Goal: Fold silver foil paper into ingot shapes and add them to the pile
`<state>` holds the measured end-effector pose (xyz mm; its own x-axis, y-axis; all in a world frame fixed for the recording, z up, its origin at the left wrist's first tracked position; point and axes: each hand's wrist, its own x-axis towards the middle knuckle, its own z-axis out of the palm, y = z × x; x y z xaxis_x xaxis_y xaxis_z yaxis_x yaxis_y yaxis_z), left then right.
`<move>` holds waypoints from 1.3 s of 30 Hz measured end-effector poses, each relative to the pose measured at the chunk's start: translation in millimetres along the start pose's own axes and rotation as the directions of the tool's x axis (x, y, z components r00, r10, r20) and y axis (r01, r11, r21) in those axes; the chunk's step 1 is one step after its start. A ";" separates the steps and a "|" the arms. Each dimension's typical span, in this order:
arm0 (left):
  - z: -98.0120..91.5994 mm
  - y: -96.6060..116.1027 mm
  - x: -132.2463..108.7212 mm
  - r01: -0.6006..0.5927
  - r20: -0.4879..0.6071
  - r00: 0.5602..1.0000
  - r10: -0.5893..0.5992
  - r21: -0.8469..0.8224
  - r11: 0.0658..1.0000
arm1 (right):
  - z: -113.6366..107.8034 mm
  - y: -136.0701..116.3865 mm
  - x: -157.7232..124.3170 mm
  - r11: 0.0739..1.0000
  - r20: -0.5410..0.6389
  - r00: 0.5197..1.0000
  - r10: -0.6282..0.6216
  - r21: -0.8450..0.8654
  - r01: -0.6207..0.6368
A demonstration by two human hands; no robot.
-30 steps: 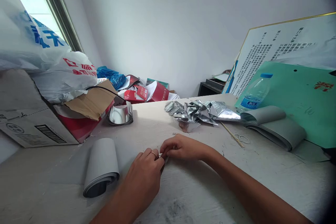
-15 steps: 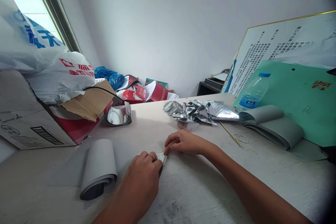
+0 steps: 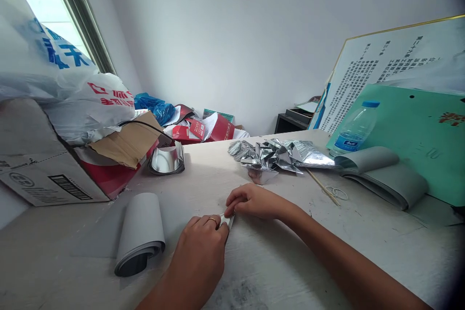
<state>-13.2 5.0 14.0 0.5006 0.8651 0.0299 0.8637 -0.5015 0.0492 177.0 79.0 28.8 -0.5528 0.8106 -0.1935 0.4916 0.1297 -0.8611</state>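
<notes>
A small folded pale, silvery foil strip (image 3: pixel 229 221) lies at the middle of the table, mostly covered by my fingers. My left hand (image 3: pixel 201 254), with a ring on one finger, is closed over its near side and presses it to the tabletop. At the far end, the bent fingertips of my right hand (image 3: pixel 256 201) pinch the strip's edge. Beyond my hands sits a heap of folded silver foil pieces (image 3: pixel 272 155). To the left of my left hand rests a curled roll of grey-white sheets (image 3: pixel 143 225).
On the right are a thin wooden stick (image 3: pixel 323 186), a white loop (image 3: pixel 339 193), a folded grey sheet stack (image 3: pixel 395 177), a water bottle (image 3: pixel 356 131) and a green board (image 3: pixel 410 131). A carton (image 3: pixel 54 179) and a silver foil roll (image 3: pixel 165 160) stand left.
The right fingertips have shifted slightly over the strip's far end, while the left hand keeps its hold. The whole view has moved a little, so everything appears slightly farther right.
</notes>
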 end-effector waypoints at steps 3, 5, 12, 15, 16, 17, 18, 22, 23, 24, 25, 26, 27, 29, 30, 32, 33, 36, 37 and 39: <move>-0.3 0.4 0.4 0.020 -0.007 1.000 -0.020 -0.015 1.000 | -9.9 4.8 0.7 0.986 -0.112 0.994 0.018 -0.161 -0.036; -1.7 1.8 0.4 0.027 -0.006 1.000 -0.027 -0.031 0.999 | -14.9 7.7 1.4 0.974 -0.176 0.984 0.009 -0.221 -0.048; -5.5 -0.4 2.5 0.046 -0.025 0.999 -0.048 -0.099 0.994 | -15.0 7.3 0.8 0.956 -0.197 0.980 -0.037 -0.292 -0.023; -6.0 -5.0 4.6 0.063 -0.026 0.997 -0.070 -0.195 0.979 | -14.6 2.6 -4.3 0.910 -0.272 0.960 -0.065 -0.411 -0.055; -6.3 -5.9 5.0 0.081 -0.021 0.996 -0.087 -0.209 0.975 | -14.5 1.0 -6.1 0.871 -0.311 0.946 -0.089 -0.485 -0.077; -6.6 -6.1 5.2 0.105 -0.015 0.994 -0.110 -0.205 0.973 | -14.1 -0.5 -7.8 0.820 -0.347 0.930 -0.124 -0.564 -0.102; -6.9 -5.7 5.4 0.130 -0.007 0.991 -0.134 -0.187 0.974 | -13.2 -2.0 -9.1 0.766 -0.373 0.913 -0.166 -0.632 -0.119; -7.4 -2.7 5.7 0.199 0.023 0.980 -0.198 -0.089 0.976 | -2.7 -9.2 -12.0 0.670 -0.292 0.904 -0.314 -0.742 -0.007; -7.1 -2.4 6.0 0.215 0.026 0.977 -0.214 -0.072 0.974 | 1.1 -11.6 -12.7 0.662 -0.234 0.913 -0.333 -0.748 0.050; -6.8 -2.5 6.4 0.230 0.029 0.973 -0.229 -0.059 0.971 | 4.8 -14.1 -13.5 0.644 -0.164 0.924 -0.345 -0.758 0.106; -6.4 -2.9 6.8 0.242 0.033 0.970 -0.240 -0.047 0.969 | 8.1 -16.7 -14.4 0.622 -0.089 0.934 -0.346 -0.767 0.158; -6.1 -3.5 7.2 0.248 0.039 0.968 -0.247 -0.038 0.968 | 11.0 -19.0 -15.5 0.598 -0.015 0.939 -0.343 -0.775 0.205; -6.0 -4.3 7.6 0.249 0.047 0.968 -0.247 -0.030 0.968 | 13.2 -21.1 -16.5 0.571 0.046 0.941 -0.335 -0.785 0.242; -6.0 -5.9 8.3 0.242 0.058 0.969 -0.240 -0.019 0.970 | 15.7 -23.5 -18.2 0.509 0.105 0.934 -0.343 -0.815 0.278; -6.3 -6.7 8.6 0.241 0.060 0.969 -0.240 -0.016 0.970 | 16.2 -23.8 -18.7 0.478 0.105 0.928 -0.358 -0.833 0.279; -6.8 -8.3 9.3 0.248 0.061 0.967 -0.246 -0.013 0.969 | 16.5 -22.8 -19.1 0.429 0.085 0.912 -0.402 -0.862 0.270; -7.1 -9.0 9.6 0.251 0.064 0.966 -0.250 -0.012 0.968 | 16.7 -21.9 -18.8 0.414 0.079 0.904 -0.420 -0.870 0.268; -7.9 -11.1 10.2 0.258 0.077 0.963 -0.257 -0.011 0.966 | 19.7 -19.9 -16.8 0.393 0.109 0.885 -0.453 -0.867 0.307; -8.2 -11.7 10.4 0.266 0.079 0.961 -0.265 -0.014 0.964 | 21.7 -20.0 -16.0 0.390 0.124 0.878 -0.462 -0.861 0.326; -9.1 -12.7 10.7 0.294 0.074 0.954 -0.291 -0.028 0.956 | 27.1 -21.5 -15.1 0.387 0.149 0.870 -0.469 -0.851 0.355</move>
<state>-19.4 20.7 22.8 0.2306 0.9712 -0.0599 0.9707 -0.2253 0.0840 156.5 48.5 37.5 -0.8123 0.5593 0.1653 0.5669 0.8238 -0.0017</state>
